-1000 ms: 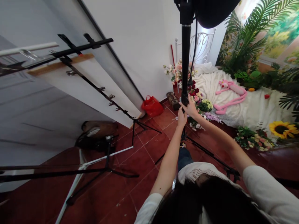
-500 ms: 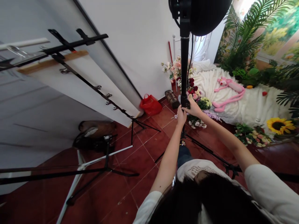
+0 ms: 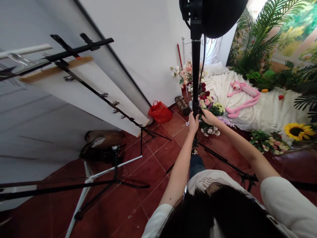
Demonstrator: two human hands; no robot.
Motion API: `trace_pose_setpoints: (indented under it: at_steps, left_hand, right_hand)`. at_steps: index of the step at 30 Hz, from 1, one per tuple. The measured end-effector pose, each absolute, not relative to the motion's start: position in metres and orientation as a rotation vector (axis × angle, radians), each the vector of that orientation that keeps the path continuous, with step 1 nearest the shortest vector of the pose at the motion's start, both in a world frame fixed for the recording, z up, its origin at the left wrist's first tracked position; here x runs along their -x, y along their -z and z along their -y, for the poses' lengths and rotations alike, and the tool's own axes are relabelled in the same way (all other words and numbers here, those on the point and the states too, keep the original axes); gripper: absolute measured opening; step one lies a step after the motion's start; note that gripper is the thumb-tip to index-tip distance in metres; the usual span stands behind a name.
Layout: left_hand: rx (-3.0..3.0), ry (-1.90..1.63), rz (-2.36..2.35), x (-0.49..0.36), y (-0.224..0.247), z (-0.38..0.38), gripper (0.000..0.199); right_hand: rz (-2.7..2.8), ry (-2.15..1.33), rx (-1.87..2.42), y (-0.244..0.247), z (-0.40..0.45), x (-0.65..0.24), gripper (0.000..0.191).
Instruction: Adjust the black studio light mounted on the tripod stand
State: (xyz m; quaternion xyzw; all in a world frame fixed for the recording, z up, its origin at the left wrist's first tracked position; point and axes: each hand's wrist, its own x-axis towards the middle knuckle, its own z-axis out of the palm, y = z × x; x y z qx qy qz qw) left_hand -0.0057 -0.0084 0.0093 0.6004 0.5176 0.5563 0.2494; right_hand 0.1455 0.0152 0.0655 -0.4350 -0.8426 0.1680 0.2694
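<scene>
A black light stand [image 3: 195,66] rises upright in front of me, with a large black lamp head [image 3: 220,16] on top and a cable hanging beside the pole. My left hand [image 3: 193,123] is wrapped round the pole just below its collar. My right hand [image 3: 208,117] is at the right side of the collar, its fingertips closed at what looks like the clamp knob; the knob is mostly hidden by the fingers. The stand's dark legs [image 3: 215,153] spread near the floor below my forearms.
Left are a white board [image 3: 99,96] clipped to a black bar and tripod legs [image 3: 99,183]. A red bag [image 3: 160,112] sits by the wall. Flowers [image 3: 210,130], a pink plush toy [image 3: 247,91] on a white blanket [image 3: 272,112] and a sunflower [image 3: 297,131] lie right.
My right hand has shifted slightly down and right, and its fingers have drawn back from the front of the collar. My left hand stays on the pole.
</scene>
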Motion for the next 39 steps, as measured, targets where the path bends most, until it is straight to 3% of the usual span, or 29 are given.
trace_pose_setpoints:
  at_steps: [9, 22, 31, 39]
  left_hand:
    - [-1.630, -1.522, -1.408, 0.005, -0.010, 0.009, 0.053]
    - [-1.626, -1.507, -1.424, 0.006, -0.005, 0.007, 0.059]
    - [-1.630, -1.510, -1.420, 0.006, -0.006, 0.008, 0.059]
    - [-1.609, -1.509, -1.418, 0.006, -0.010, 0.010, 0.055]
  right_hand:
    - [1.900, -0.748, 1.301, -0.058, -0.037, -0.139, 0.047]
    - [1.470, -1.198, 1.178, -0.037, -0.029, -0.137, 0.052]
    - [1.192, -1.196, 1.229, -0.035, -0.038, -0.120, 0.052]
    - [1.307, -1.094, 1.256, -0.056, -0.048, -0.121, 0.039]
